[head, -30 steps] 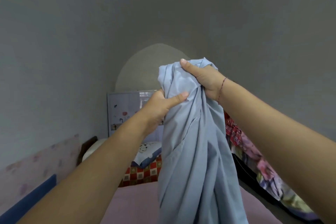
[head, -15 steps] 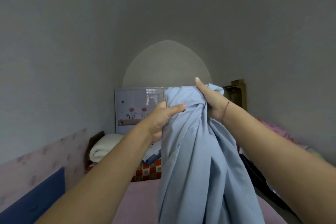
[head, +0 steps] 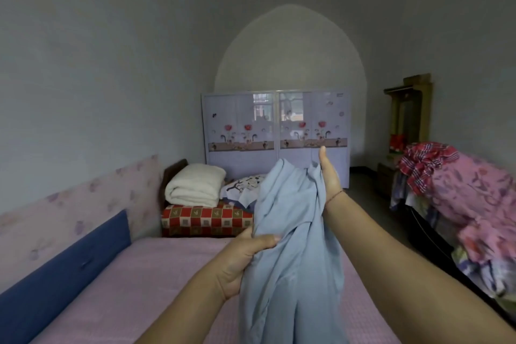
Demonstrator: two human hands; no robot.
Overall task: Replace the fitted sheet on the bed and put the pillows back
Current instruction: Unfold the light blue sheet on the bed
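Note:
A bunched light blue fitted sheet (head: 290, 260) hangs in front of me over the bed. My right hand (head: 329, 176) grips its top, thumb pointing up. Lower on the left side of the bundle, my left hand (head: 243, 262) is closed around the cloth. The bed (head: 134, 285) below shows a bare pink mattress surface. At its far end a patterned pillow (head: 243, 186) lies next to a folded white blanket (head: 195, 186), both on a red checked cushion (head: 206, 219).
A blue padded panel (head: 64, 268) runs along the left wall. A flowered wardrobe (head: 275, 131) stands behind the bed's head. On the right, pink and plaid bedding (head: 460, 190) is piled on furniture, with a wooden mirror stand (head: 407, 112) beyond. Floor runs between.
Both hands have come down with the sheet. My left hand has slid lower on the bundle. The view has tipped down, showing the bed and the room.

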